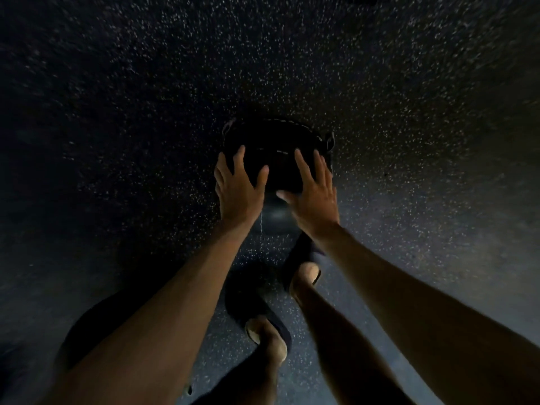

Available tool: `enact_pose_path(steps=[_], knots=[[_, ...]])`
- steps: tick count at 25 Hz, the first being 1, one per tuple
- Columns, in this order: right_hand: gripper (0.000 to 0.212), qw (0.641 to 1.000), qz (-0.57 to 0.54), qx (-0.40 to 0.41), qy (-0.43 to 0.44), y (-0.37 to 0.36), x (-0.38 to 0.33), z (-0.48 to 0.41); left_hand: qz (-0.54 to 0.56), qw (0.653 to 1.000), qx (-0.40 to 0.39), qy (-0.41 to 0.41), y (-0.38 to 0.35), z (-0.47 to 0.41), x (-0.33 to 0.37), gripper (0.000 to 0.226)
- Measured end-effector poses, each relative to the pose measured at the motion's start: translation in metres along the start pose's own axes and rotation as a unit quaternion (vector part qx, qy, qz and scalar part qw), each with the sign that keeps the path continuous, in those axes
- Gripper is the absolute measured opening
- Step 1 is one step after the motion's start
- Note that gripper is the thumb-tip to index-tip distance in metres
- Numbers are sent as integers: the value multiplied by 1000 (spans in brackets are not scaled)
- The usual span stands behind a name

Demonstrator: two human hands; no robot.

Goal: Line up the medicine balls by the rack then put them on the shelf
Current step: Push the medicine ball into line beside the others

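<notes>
Hands rest spread on a black, round, leather-look medicine ball with white stitching (277, 144), which sits on the black rubber floor with white speckles (117, 112) at the centre of the view. The left hand (238, 188) covers the ball's 8 o'clock side and the right hand (314, 191) its 4 o'clock side. Both are wide, with fingers fanned and laid flat against the surface, not curled. A dark slip-on shoe (301, 249) stands at 6 o'clock of the ball.

One medicine ball (277, 162), one left hand (238, 194), one right hand (314, 197), two shoes (248, 299).
</notes>
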State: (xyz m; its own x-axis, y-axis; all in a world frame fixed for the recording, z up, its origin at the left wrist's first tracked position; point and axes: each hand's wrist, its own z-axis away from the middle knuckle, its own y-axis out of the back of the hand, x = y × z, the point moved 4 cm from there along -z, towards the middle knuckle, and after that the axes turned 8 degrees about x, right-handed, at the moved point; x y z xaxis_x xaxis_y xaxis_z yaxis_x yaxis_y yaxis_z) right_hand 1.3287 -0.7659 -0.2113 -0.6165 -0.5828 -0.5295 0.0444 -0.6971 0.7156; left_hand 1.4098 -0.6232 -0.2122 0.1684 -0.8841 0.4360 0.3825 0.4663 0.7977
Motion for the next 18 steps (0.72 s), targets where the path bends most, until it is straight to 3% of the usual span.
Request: enact_pose_path(steps=[4,7,10,12,14,18], knots=[[86,997,27,-53,-42,26,-30,-108,-51,993,-27,-108,0,16,-8,102],[63,998,12,-7,-61,35,-51,-162,-64,993,-34,-93,4,-22,2,117],[50,998,28,45,-44,41,-64,-158,-62,993,-71,-69,20,-83,22,120],[57,996,29,79,-27,41,-66,-135,-52,991,-115,-41,34,-137,33,118],[72,998,21,50,-27,28,-60,-108,-37,989,-142,-3,47,-192,48,113],[98,998,-13,-6,-56,10,-71,-112,7,996,-92,11,63,-267,86,85]])
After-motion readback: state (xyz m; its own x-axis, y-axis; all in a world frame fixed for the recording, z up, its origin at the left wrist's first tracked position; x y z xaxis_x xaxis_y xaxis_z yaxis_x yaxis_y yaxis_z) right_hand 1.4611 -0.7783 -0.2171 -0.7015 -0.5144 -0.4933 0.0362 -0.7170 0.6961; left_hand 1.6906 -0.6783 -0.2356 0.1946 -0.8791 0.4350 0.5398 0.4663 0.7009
